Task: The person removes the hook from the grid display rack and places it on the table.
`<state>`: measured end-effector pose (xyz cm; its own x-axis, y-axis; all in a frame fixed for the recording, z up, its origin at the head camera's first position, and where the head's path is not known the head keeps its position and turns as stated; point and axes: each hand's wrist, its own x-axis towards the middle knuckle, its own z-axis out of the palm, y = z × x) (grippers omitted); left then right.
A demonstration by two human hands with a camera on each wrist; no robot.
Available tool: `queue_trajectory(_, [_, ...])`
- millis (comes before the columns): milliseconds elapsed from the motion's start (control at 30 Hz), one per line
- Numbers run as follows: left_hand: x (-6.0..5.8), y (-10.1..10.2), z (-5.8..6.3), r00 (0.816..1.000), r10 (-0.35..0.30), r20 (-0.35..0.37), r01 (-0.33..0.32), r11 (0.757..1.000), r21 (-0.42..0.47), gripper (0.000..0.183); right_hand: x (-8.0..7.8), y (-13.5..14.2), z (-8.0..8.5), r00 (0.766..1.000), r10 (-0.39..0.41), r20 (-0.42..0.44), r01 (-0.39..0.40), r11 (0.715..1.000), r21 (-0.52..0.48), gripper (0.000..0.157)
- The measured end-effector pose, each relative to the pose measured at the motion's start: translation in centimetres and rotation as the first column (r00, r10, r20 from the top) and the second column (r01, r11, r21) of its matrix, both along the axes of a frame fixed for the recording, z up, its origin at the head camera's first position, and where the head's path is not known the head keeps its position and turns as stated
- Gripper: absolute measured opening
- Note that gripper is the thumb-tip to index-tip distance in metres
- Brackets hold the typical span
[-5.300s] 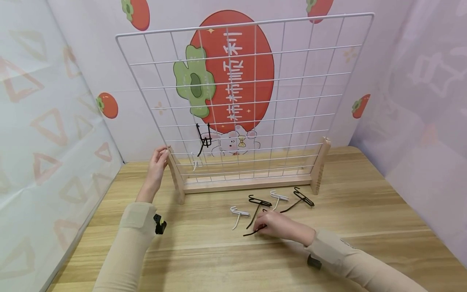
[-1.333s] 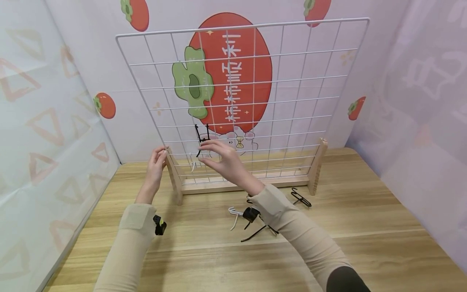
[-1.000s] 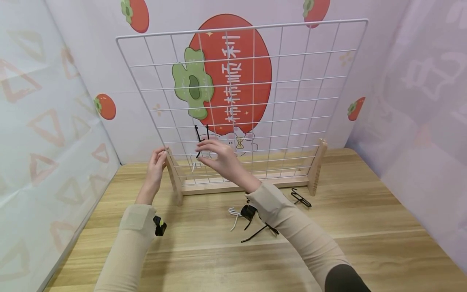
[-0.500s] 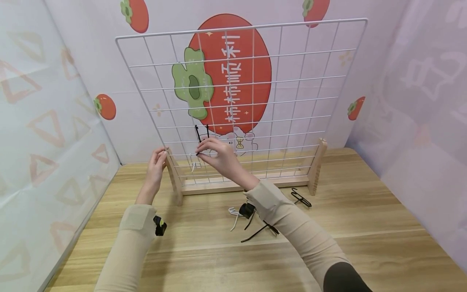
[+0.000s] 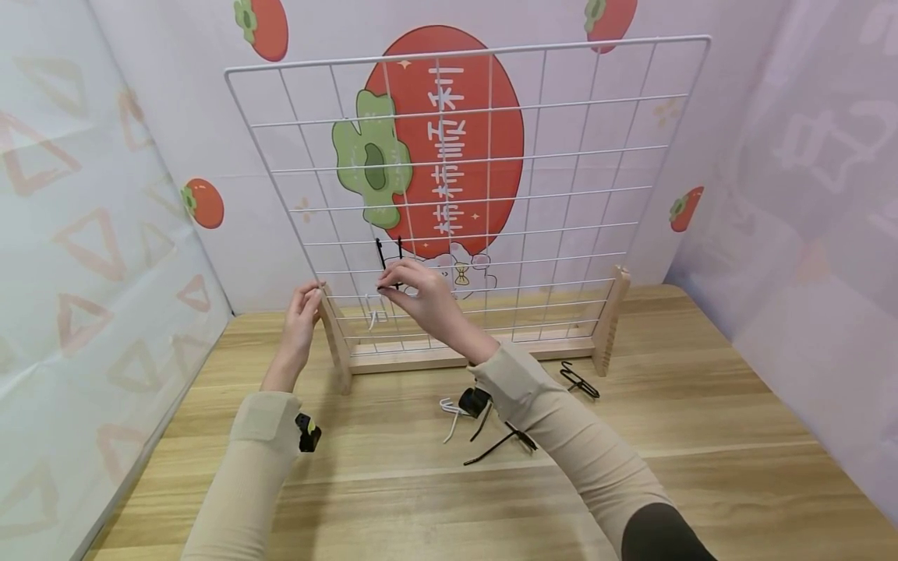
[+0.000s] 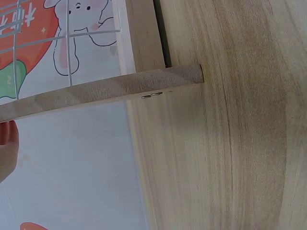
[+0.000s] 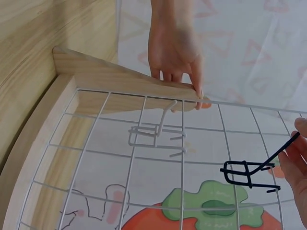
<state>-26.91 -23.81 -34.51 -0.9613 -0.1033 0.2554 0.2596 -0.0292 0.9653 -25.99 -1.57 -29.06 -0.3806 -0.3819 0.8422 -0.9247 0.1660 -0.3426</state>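
Note:
A white wire grid point(image 5: 491, 51) stands upright in a wooden stand. At its left, my left hand point(image 5: 300, 319) grips the top of the stand's wooden side post point(image 5: 337, 343), thumb on one side and fingers on the other. My right hand point(image 5: 429, 300) pinches the free end of the prong of a black grid hook point(image 7: 245, 173) between thumb and fingers. That hook's two arms catch on the grid wires, and in the head view the hand hides its lower part. Lower and to the left, a white hook point(image 7: 156, 136) hangs on the grid.
On the table before the stand lie a white hook point(image 5: 454, 410), a black hook point(image 5: 500, 446) and another black hook point(image 5: 581, 382) farther right. The right forearm covers some of the loose hooks. A patterned cloth backdrop stands behind the grid.
My right hand has left the loose hooks on the table, risen to the black hook on the grid, and closed its fingertips on the prong. My left hand has stayed on the post.

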Motion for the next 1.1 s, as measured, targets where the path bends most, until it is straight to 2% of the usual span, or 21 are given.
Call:
queue_trajectory(433, [0.0,-0.1,0.0,1.000,-0.006,0.009,0.006,1.000,-0.011,0.012,0.1,0.5,1.5,0.999,0.021,-0.034,-0.022,0.999,-0.040,0.007])
queue_trajectory(733, [0.1,0.1,0.0,1.000,0.005,0.009,-0.004,1.000,-0.006,0.013,0.4,0.8,1.7,0.997,0.051,-0.059,-0.054,0.997,-0.047,0.007])
queue_trajectory(967, [-1.4,-0.9,-1.5,1.000,0.012,-0.013,-0.012,1.000,0.014,0.009,0.8,1.0,1.7,0.996,0.054,-0.078,-0.059,0.997,-0.056,0.009])
queue_trajectory(1100, [-1.3,-0.8,-1.4,1.000,0.012,-0.020,-0.012,1.000,0.013,0.008,1.2,1.2,1.6,0.996,0.063,-0.066,-0.066,0.996,-0.052,0.008])
